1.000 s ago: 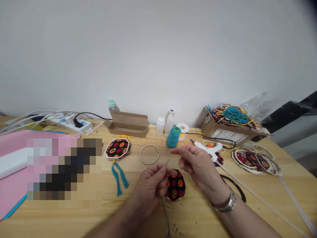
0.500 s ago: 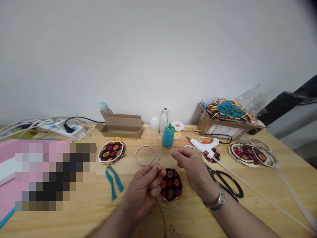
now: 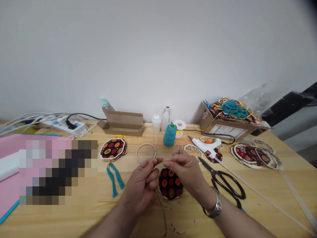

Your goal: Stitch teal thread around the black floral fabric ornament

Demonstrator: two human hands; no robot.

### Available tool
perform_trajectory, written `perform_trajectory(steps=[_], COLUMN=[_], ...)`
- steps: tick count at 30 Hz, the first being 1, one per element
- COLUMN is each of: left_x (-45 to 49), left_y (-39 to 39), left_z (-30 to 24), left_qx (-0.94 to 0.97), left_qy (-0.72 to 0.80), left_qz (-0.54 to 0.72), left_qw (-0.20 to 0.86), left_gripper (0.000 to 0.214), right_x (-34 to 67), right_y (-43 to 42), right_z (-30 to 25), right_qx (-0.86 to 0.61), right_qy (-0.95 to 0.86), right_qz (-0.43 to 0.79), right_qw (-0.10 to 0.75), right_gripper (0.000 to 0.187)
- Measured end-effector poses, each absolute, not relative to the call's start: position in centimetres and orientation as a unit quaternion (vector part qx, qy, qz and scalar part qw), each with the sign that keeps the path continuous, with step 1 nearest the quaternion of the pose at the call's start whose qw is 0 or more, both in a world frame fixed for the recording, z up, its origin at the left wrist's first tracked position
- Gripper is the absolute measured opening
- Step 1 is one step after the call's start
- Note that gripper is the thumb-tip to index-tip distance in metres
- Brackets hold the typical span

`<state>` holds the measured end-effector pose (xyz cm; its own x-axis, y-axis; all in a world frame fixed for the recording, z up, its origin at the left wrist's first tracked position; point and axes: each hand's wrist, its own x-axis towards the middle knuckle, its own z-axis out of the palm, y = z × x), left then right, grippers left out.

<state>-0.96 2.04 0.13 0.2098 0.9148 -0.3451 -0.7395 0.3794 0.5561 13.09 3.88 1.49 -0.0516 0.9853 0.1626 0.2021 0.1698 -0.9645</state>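
My left hand [image 3: 143, 184] is closed in a pinch on a thin dark teal thread [image 3: 161, 208] that trails down toward the table's near edge. My right hand [image 3: 184, 168], with a metal watch on the wrist, has its fingertips pinched together and touching the left hand's fingertips at the thread's upper end. Just below the two hands lies a round black fabric piece [image 3: 170, 185] with red and orange flowers. A wooden ring [image 3: 145, 153] lies just beyond the fingertips. A teal thread spool [image 3: 169, 135] stands behind it.
Black scissors [image 3: 224, 183] and a white glue gun [image 3: 206, 146] lie to the right, with several patterned pieces [image 3: 252, 155] and a cardboard box [image 3: 229, 127] of materials. On the left are a finished ornament with teal tassel [image 3: 112, 150], a pink sheet [image 3: 12, 158], and a power strip [image 3: 70, 125].
My right hand has moved left and closed its fingertips onto the thread end held by my left hand. The view has shifted slightly.
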Motion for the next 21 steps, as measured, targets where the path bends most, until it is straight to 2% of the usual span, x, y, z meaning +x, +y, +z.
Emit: perform_trajectory(steps=[7, 11, 14, 16, 18, 19, 21], left_x=[-0.9, -0.8, -0.7, -0.7, -0.6, -0.6, -0.5], left_y=[1.8, 1.8, 1.7, 1.5, 1.3, 1.2, 0.9], left_z=[0.5, 0.6, 0.5, 0.5, 0.6, 0.6, 0.6], left_qx=[0.168, 0.183, 0.202, 0.216, 0.234, 0.244, 0.266], left_qy=[0.323, 0.325, 0.328, 0.334, 0.340, 0.342, 0.348], left_qz=[0.567, 0.573, 0.568, 0.565, 0.561, 0.559, 0.552], left_qw=[0.739, 0.730, 0.727, 0.723, 0.718, 0.715, 0.709], left_gripper=[0.008, 0.009, 0.009, 0.008, 0.008, 0.009, 0.011], right_x=[12.8, 13.3, 14.2, 14.8, 15.2, 15.3, 15.4], right_y=[3.8, 3.8, 3.9, 4.1, 4.4, 4.5, 4.6], right_z=[1.3, 1.4, 1.7, 2.0, 2.4, 2.6, 3.0], right_qx=[-0.515, -0.524, -0.564, -0.608, -0.603, -0.582, -0.538], right_qy=[-0.626, -0.663, -0.723, -0.726, -0.708, -0.704, -0.702], right_qz=[0.421, 0.446, 0.330, 0.182, 0.074, 0.060, 0.111], right_qw=[0.407, 0.297, 0.222, 0.264, 0.359, 0.403, 0.454], right_gripper=[0.016, 0.022, 0.021, 0.018, 0.024, 0.024, 0.015])
